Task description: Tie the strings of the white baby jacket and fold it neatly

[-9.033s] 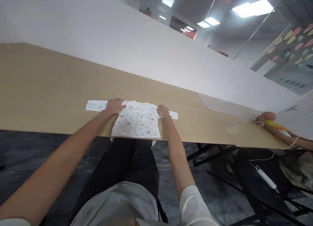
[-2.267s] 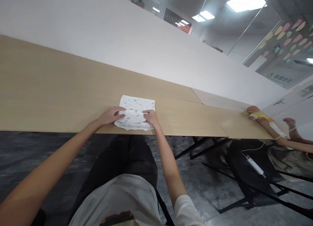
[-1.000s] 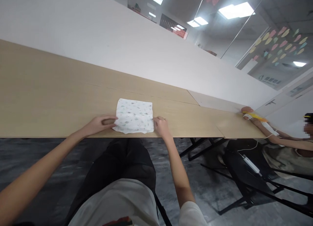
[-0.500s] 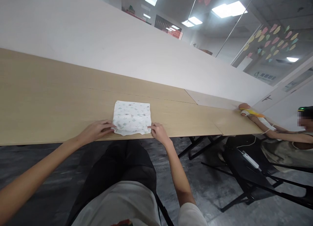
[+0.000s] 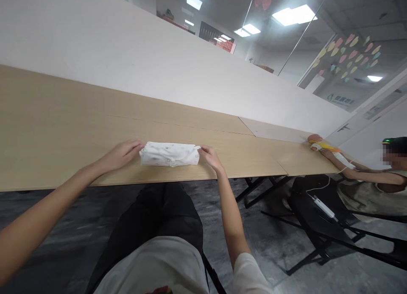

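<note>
A white cloth (image 5: 170,155) with a small green and dark print lies on the table in front of me, doubled into a narrow strip with wrinkles across it. My left hand (image 5: 124,153) pinches the cloth's far left corner between thumb and fingers. At the opposite end, my right hand (image 5: 210,155) grips the far right corner. Whether the cloth is a garment cannot be made out.
The wooden table (image 5: 63,128) runs along a white wall (image 5: 143,69). Farther right, another person's arm (image 5: 337,162) reaches to a doll (image 5: 327,148) on the table. A black folding chair (image 5: 318,213) holds a white power strip (image 5: 324,208).
Both hands have moved away from me, carrying the cloth's near edge over to the far side. The cloth has gone from a wide rectangle to a narrow strip.
</note>
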Available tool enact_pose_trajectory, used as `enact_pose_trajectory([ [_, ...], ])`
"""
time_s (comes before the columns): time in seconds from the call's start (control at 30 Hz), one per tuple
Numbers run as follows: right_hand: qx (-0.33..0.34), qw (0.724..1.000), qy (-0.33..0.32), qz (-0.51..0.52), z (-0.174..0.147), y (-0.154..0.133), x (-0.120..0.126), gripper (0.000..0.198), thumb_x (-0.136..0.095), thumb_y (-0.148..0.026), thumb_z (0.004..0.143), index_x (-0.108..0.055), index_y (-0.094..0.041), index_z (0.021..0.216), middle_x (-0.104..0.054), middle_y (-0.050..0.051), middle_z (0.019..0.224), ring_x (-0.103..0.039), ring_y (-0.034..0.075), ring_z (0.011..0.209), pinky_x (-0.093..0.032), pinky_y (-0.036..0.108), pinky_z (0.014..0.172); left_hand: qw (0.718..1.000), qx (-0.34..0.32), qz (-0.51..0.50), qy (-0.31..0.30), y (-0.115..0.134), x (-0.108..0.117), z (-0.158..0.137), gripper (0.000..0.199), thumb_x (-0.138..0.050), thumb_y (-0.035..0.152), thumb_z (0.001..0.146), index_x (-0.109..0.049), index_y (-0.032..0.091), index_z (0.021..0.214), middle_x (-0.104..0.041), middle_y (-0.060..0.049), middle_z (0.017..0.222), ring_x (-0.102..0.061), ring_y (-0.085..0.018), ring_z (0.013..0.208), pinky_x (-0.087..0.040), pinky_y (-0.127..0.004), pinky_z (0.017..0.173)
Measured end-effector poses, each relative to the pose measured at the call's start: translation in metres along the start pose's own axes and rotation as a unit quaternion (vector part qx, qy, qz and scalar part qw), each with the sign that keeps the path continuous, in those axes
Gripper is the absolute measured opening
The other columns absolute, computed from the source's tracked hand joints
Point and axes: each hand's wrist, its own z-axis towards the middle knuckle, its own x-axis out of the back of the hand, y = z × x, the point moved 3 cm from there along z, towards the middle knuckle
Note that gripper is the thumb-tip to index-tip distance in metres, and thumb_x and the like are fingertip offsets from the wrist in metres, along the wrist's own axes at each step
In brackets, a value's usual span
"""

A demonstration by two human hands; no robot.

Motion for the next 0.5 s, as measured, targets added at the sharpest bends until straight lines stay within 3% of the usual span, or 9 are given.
enact_pose_trajectory([
  [0.13,-0.097,0.994,0.058,0.001,0.049,0.029,-0.013,0.022,-0.05,-0.018,0.085,-0.071,-0.011,0.087,-0.071,0.005,0.083,-0.063,0.015,0.074,-0.05,0.025,0.076,0.996,0.076,-0.043,0.01,-0.031,-0.009,0.047,0.065,-0.032,0.068,0.088,-0.065,0.013,0.101,-0.07,-0.011,0.114,-0.059,-0.026,0.104,-0.044,-0.034,0.097],
  [0.27,-0.172,0.978,0.1,-0.057,0.071,0.061,-0.025,0.021,-0.053,-0.013,0.08,-0.072,-0.009,0.089,-0.072,0.006,0.085,-0.064,0.013,0.072,-0.051,0.023,0.073,0.989,0.124,-0.078,-0.005,-0.063,-0.033,0.08,0.066,-0.039,0.065,0.085,-0.065,0.008,0.103,-0.072,-0.014,0.112,-0.061,-0.023,0.098,-0.047,-0.029,0.089],
  [0.5,-0.161,0.966,0.131,-0.153,0.068,0.074,-0.032,0.027,-0.056,-0.018,0.088,-0.074,-0.014,0.109,-0.074,0.011,0.112,-0.069,0.017,0.096,-0.049,0.024,0.086,0.981,0.143,-0.101,0.086,-0.085,-0.059,0.075,0.066,-0.038,0.061,0.089,-0.061,0.005,0.116,-0.071,-0.011,0.118,-0.061,-0.02,0.101,-0.046,-0.027,0.089],
])
